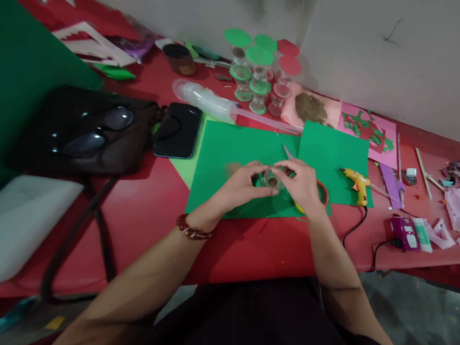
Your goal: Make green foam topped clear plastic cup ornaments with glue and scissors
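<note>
Your left hand (244, 186) and right hand (300, 183) both pinch the small clear cup (272, 178) from its two sides, maybe so it won't tip. It is over the green sheet (224, 164), near the red table's (144, 214) front edge. The scissors (323, 192) lie under your right hand, so they could get in the way. The yellow glue gun (358, 187) lies farther right, and cups with green and red tops (259, 87) stand near the back edge.
</note>
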Demonstrator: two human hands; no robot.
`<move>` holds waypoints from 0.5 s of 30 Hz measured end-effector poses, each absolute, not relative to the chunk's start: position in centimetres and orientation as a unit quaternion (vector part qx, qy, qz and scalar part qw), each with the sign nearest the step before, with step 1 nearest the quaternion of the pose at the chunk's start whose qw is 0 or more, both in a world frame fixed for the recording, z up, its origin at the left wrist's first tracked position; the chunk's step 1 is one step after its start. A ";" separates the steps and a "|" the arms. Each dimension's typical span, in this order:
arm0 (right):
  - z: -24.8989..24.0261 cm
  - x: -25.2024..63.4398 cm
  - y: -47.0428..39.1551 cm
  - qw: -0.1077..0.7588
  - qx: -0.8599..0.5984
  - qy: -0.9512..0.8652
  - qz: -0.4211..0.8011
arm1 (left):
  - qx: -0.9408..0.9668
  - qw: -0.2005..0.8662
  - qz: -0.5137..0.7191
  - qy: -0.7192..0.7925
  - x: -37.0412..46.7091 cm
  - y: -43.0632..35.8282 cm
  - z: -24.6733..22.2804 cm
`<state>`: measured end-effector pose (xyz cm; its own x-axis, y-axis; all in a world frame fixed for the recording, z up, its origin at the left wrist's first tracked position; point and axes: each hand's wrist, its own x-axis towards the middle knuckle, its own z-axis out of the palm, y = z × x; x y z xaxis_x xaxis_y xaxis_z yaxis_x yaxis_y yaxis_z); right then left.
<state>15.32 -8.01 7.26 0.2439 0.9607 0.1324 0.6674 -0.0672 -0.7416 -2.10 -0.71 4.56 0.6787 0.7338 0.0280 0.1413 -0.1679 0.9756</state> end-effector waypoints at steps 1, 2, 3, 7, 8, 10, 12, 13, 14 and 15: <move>7.2 15.3 -8.0 0.351 -0.701 -0.590 0.193 | 0.724 0.561 0.264 0.304 -2.1 -0.7 4.4; 7.3 15.2 -7.9 0.341 -0.700 -0.601 0.181 | 0.723 0.561 0.266 0.301 -2.0 -0.7 4.3; 7.3 15.1 -7.9 0.328 -0.698 -0.614 0.167 | 0.717 0.569 0.267 0.300 -2.0 -0.8 4.3; 7.7 14.5 -8.0 0.248 -0.714 -0.646 0.108 | 0.680 0.624 0.242 0.299 -1.9 -1.1 4.4; 7.8 14.3 -8.0 0.230 -0.721 -0.647 0.097 | 0.675 0.631 0.238 0.299 -2.0 -1.1 4.5; 7.9 14.0 -7.9 0.209 -0.735 -0.639 0.085 | 0.674 0.633 0.241 0.295 -2.0 -1.1 4.6; 7.8 13.9 -7.7 0.207 -0.749 -0.623 0.086 | 0.675 0.631 0.247 0.292 -2.0 -1.0 4.6; 7.7 13.9 -7.6 0.213 -0.755 -0.614 0.092 | 0.673 0.633 0.247 0.292 -2.0 -0.9 4.6; 7.6 14.1 -7.5 0.223 -0.760 -0.602 0.102 | 0.671 0.635 0.243 0.294 -2.0 -0.9 4.6; 7.5 14.3 -7.4 0.240 -0.765 -0.586 0.117 | 0.669 0.638 0.239 0.295 -2.0 -0.8 4.5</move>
<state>14.27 -7.37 7.45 0.2853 0.9529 0.1026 0.8409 -0.1975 -0.5039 -2.03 -0.84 4.53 0.7108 0.7012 -0.0564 0.0898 -0.0110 0.9959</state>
